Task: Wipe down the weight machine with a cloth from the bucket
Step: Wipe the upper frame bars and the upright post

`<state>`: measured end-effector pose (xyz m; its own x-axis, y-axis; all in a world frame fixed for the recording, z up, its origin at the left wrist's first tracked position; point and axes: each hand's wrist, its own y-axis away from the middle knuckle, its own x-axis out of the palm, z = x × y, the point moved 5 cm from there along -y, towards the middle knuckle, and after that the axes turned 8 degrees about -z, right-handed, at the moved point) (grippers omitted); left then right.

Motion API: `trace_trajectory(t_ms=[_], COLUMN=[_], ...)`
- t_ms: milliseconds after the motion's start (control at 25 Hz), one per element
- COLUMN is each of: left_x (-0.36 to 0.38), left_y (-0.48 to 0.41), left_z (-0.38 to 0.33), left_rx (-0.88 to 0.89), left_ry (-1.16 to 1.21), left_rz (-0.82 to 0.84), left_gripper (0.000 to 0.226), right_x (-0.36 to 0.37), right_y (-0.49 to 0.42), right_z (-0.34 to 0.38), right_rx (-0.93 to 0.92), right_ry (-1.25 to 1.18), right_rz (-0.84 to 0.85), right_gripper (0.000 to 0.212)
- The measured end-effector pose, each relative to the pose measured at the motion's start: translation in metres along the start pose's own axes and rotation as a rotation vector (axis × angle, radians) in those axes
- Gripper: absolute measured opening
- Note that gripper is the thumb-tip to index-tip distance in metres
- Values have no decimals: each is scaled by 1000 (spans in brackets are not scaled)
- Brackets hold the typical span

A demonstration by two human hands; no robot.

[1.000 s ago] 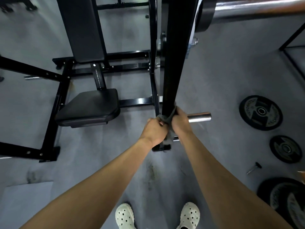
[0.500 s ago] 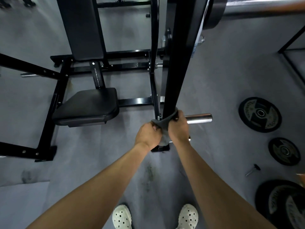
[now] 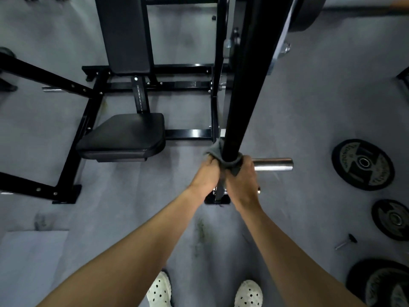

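Note:
A black upright post [image 3: 245,89] of the weight machine runs down the middle of the view. A grey cloth [image 3: 215,149] is wrapped round the post low down, near its foot. My left hand [image 3: 207,173] grips the cloth's left end and my right hand [image 3: 240,178] grips its right end, one on each side of the post. The machine's black seat pad [image 3: 124,135] and back pad [image 3: 126,34] lie to the left. No bucket is in view.
A chrome weight peg [image 3: 273,164] sticks out right of the post. Weight plates [image 3: 363,163] lie on the grey floor at right, with a small pin [image 3: 345,241] near them. Black frame bars [image 3: 73,138] stand at left. My white shoes [image 3: 159,290] are at the bottom.
Both hands have slid the cloth along the post while keeping their grip; a corner of the cloth now sticks out to the left of the post.

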<state>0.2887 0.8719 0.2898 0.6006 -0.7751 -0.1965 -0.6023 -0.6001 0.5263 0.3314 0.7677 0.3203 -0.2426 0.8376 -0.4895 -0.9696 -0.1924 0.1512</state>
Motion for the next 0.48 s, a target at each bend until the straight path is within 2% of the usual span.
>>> trace_trajectory(t_ms=[80, 200, 280, 400, 480], left_x=[-3, -4, -1, 3, 6], left_y=[-4, -15, -17, -11, 0], left_z=[-36, -82, -86, -77, -88], left_rx=[62, 95, 41, -49, -99], left_ry=[114, 232, 237, 188, 262], left_rz=[-50, -33, -24, -9, 49], left_gripper=[36, 34, 34, 42, 48], right_x=[-11, -32, -33, -19, -17], right_y=[-2, -6, -9, -14, -16], right_z=[14, 32, 29, 11, 12], right_rx=[-83, -210, -233, -154, -134], right_ry=[-43, -95, -53, 33, 25], right_rz=[-55, -138, -103, 52, 53], right_gripper=[36, 26, 31, 39, 44])
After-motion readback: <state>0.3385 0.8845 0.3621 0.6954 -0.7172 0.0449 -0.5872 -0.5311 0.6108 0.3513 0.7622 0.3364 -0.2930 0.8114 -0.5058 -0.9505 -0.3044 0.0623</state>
